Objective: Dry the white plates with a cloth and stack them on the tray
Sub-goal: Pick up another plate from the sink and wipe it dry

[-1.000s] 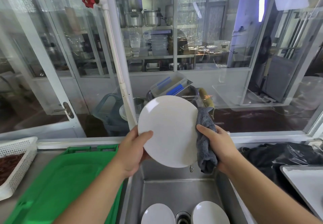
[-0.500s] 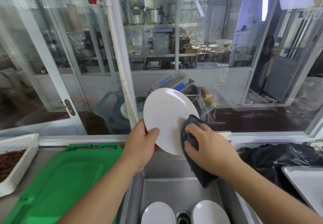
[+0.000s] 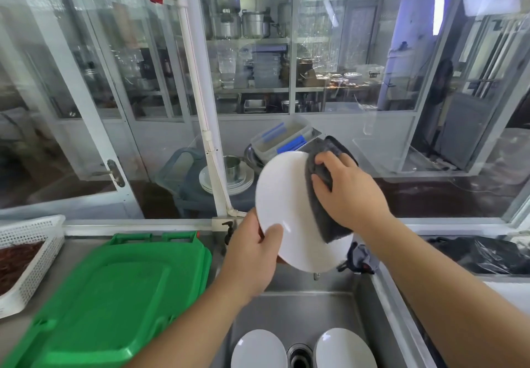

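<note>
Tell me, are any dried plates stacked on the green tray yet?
No: the green tray bears no plates; one white plate is held above the sink, and two more plates lie at its bottom.

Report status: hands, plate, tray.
Left hand grips plate rim. Right hand presses grey cloth on its face. Green tray bare. Two plates in sink.

The two sink plates (image 3: 259, 349) are cut off by the bottom edge, like the white basket (image 3: 31, 255) at left.
</note>
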`<state>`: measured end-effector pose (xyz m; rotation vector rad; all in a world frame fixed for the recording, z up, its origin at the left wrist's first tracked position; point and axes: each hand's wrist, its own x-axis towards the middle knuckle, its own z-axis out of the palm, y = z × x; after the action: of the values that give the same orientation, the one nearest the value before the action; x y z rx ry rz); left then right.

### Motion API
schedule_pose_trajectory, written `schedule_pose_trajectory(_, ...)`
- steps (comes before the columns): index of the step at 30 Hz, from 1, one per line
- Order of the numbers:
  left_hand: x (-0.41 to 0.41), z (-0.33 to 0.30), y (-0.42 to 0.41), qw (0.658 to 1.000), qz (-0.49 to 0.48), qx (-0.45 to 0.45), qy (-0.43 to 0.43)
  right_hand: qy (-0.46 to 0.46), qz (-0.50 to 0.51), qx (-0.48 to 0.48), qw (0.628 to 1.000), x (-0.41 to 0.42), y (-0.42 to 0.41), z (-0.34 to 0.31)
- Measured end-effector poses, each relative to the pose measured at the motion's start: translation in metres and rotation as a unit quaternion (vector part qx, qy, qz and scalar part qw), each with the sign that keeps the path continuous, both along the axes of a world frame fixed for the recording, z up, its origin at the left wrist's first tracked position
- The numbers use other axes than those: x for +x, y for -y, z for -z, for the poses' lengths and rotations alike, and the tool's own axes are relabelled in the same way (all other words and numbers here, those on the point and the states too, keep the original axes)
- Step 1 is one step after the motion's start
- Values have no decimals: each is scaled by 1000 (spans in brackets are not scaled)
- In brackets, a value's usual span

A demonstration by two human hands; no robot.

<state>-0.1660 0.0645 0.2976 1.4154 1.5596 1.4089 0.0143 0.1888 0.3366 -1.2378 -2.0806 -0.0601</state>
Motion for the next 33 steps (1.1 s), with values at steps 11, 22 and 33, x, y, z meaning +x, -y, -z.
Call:
schedule_pose_trajectory(11,-12,-4,-14,998,-58,19,-29,-92,-89,-129,983,-20,58,65)
schedule_pose_trajectory(22,16,14,6,999,-2,9,-38,-106,-75,-64,989,-20,10,10)
schedule_pose_trajectory(33,2,6,1,983,10,43,-178,-222,52,-278,933,-9,21,40)
